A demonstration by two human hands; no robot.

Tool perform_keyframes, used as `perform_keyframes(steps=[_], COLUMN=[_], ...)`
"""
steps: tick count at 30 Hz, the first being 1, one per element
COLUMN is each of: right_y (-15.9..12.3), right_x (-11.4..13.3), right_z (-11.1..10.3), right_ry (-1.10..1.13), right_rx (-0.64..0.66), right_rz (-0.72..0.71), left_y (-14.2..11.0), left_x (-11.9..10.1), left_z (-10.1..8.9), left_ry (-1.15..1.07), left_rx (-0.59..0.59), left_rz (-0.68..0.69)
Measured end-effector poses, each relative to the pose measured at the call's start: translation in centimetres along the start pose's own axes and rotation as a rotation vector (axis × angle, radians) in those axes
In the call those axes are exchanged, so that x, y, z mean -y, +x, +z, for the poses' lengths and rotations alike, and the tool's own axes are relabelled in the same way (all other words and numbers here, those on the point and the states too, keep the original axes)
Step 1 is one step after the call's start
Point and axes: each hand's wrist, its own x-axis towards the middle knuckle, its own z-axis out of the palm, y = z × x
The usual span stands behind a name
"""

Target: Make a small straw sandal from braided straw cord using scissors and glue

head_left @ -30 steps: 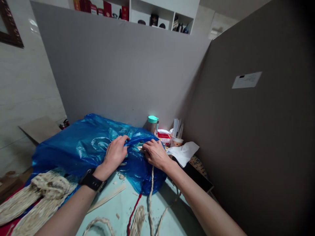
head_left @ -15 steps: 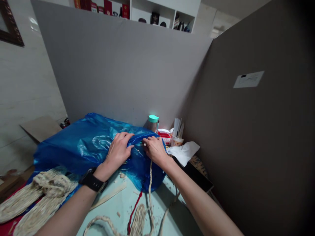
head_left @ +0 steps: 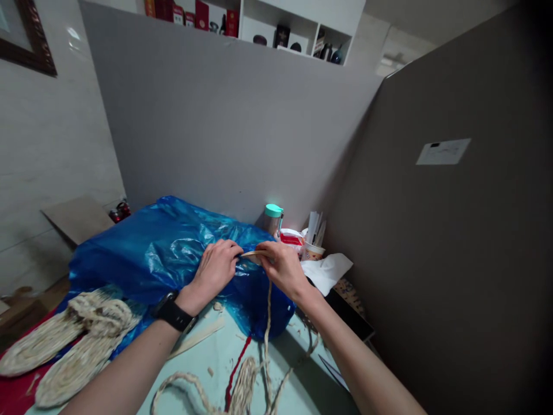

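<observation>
My left hand (head_left: pixel 216 265), with a black watch (head_left: pixel 174 311) on its wrist, pinches one end of a pale flat straw strip (head_left: pixel 250 253). At the other end my right hand (head_left: pixel 283 270) has its fingers closed on the same strip. A twisted straw cord (head_left: pixel 268 328) hangs below my right hand down to the table. Both hands are over a large crumpled blue plastic bag (head_left: pixel 125 248). Further left lie two woven straw soles (head_left: pixel 71 369), joined by braided loops. A bundle of straw strands (head_left: pixel 244 383) lies at the front.
Behind the bag stand a jar with a turquoise lid (head_left: pixel 273 210) and a paper cup (head_left: pixel 314 252) holding white strips. White paper (head_left: pixel 330 271) lies to their right. A scissor-like blade (head_left: pixel 332 372) and a red cord (head_left: pixel 235 372) lie on the pale green tabletop (head_left: pixel 194 369). Grey partitions (head_left: pixel 237 127) rise behind.
My hands have lifted off the bag's folds, and a straw strip now shows between them. The blade beside my right forearm has come into view. The camera view has shifted slightly.
</observation>
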Motion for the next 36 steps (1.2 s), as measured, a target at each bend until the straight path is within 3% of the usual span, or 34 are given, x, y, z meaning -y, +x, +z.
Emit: perform_keyframes(steps=[8, 11, 14, 18, 21, 24, 27, 32, 36], right_y=[-4.1, -6.4, -8.9, -11.5, -12.8, -13.7, -14.8, -16.7, -18.1], right_x=[-0.8, -1.0, -0.3, 1.5, 3.1, 5.1, 6.8, 6.4, 4.8], right_z=[-6.1, -8.5, -9.8, -9.8, -9.1, -8.2, -7.7, -7.2, -6.2], right_ry=[0.269, 0.360, 0.432, 0.478, 0.475, 0.448, 0.406, 0.379, 0.417], right_rx=[-0.325, -0.311, -0.217, -0.098, -0.047, 0.008, 0.049, 0.043, 0.005], right_rz=[0.263, 0.347, 0.396, 0.406, 0.376, 0.326, 0.273, 0.253, 0.284], left_y=[-0.4, -0.5, -0.6, -1.8, -4.2, -7.5, -10.7, -14.5, -16.7], left_x=[0.5, 0.4, -0.7, -4.0, -7.8, -11.1, -12.5, -11.7, -11.9], left_z=[1.0, 0.8, -1.1, -5.4, -7.5, -7.3, -6.2, -5.5, -4.9], left_ry=[-0.020, -0.088, -0.199, -0.405, -0.566, -0.636, -0.641, -0.643, -0.614], left_rx=[0.061, 0.069, 0.034, -0.049, 0.088, 0.271, 0.369, 0.419, 0.374], left_rz=[-0.007, 0.018, 0.025, -0.006, 0.017, 0.004, -0.030, -0.133, -0.215])
